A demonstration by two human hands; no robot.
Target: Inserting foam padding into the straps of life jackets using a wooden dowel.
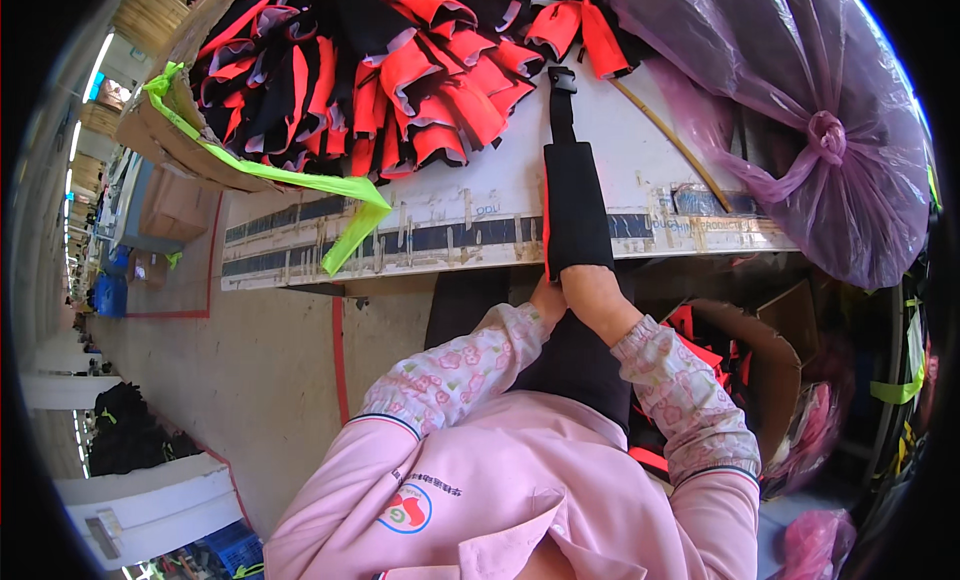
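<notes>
A black padded strap with an orange-red edge lies across the table's front edge. A narrow webbing with a black plastic buckle runs from its far end. Both of my hands meet at its near end, just below the table edge. My right hand is closed on that end, its fingertips tucked out of sight behind the fabric. Close beside it and partly covered, my left hand also grips the near end, with most of its fingers hidden.
A big pile of black and orange-red fabric pieces fills the table's far left, beside cardboard and a lime-green strip. A knotted purple plastic bag overhangs the right. A thin stick lies between. Below right stands an open carton.
</notes>
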